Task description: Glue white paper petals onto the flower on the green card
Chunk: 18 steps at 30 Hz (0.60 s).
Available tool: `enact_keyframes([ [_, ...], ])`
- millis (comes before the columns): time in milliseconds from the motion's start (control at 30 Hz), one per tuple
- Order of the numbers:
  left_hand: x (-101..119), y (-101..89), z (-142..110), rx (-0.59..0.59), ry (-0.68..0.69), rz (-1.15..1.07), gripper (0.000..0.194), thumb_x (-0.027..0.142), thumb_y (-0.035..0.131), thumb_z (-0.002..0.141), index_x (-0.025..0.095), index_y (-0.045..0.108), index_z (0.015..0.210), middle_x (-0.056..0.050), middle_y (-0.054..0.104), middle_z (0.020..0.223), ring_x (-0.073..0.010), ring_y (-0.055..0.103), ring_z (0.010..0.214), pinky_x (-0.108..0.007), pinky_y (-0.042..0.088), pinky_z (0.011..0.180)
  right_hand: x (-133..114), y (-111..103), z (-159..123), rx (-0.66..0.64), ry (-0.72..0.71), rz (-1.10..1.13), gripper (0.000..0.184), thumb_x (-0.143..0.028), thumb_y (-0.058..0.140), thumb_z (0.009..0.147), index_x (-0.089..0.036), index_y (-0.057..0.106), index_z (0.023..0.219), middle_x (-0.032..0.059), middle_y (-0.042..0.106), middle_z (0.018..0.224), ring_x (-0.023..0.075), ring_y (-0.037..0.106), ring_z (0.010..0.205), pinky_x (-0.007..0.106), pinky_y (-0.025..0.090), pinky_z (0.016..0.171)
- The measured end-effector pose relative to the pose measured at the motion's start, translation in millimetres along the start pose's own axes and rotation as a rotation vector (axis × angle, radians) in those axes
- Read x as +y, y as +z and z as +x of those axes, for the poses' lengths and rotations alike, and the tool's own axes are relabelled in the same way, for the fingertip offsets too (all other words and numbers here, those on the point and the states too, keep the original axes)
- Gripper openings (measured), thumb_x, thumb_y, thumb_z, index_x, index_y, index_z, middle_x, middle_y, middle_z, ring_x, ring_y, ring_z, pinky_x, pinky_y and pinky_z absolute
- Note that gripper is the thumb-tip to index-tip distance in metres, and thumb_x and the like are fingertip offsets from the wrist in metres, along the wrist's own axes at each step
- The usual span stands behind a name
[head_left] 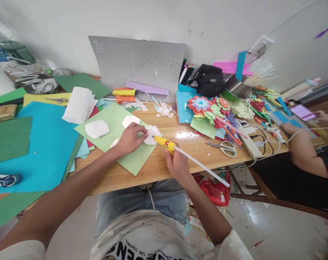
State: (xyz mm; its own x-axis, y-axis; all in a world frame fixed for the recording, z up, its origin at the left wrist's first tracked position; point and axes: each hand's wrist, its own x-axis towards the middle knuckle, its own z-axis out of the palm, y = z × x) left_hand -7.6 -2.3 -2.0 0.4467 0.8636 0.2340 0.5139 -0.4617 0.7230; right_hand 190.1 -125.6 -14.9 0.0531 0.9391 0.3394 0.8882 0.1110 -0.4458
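My right hand [177,162] is wrapped round a yellow hot glue gun [165,143]. A long white glue stick [201,165] sticks out of its back end, and its nozzle points left at a white paper piece with a frayed edge [152,135]. My left hand [131,140] has its thumb and fingers pinched together at the left side of that piece. Under both lies a light green paper sheet [133,164]. Also on the sheet are a white rounded paper shape [97,129] and another white piece [130,120]; a further one is partly hidden by my left hand.
Scissors [227,148] and paper flowers [201,104] lie to the right, near a power strip [249,139] with cables. Blue paper [52,151] covers the left side. A grey cutting mat [139,65] leans on the wall. At far right, another person's arm [302,144] rests near a phone [302,112].
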Motion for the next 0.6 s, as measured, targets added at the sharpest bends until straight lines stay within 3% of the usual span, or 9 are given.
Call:
enact_keyframes([
  [600, 0.1, -0.7, -1.1, -0.019, -0.009, 0.005, 0.018, 0.036, 0.055, 0.085, 0.022, 0.067, 0.087, -0.006, 0.063, 0.093, -0.0225, 0.058, 0.096, -0.038, 0.046, 0.091, 2.3, 3.0, -2.9, 0.027, -0.013, -0.027, 0.034, -0.037, 0.037, 0.098, -0.015, 0.052, 0.120, 0.0165, 0.065, 0.109, 0.0273, 0.064, 0.088, 0.040, 0.050, 0.078],
])
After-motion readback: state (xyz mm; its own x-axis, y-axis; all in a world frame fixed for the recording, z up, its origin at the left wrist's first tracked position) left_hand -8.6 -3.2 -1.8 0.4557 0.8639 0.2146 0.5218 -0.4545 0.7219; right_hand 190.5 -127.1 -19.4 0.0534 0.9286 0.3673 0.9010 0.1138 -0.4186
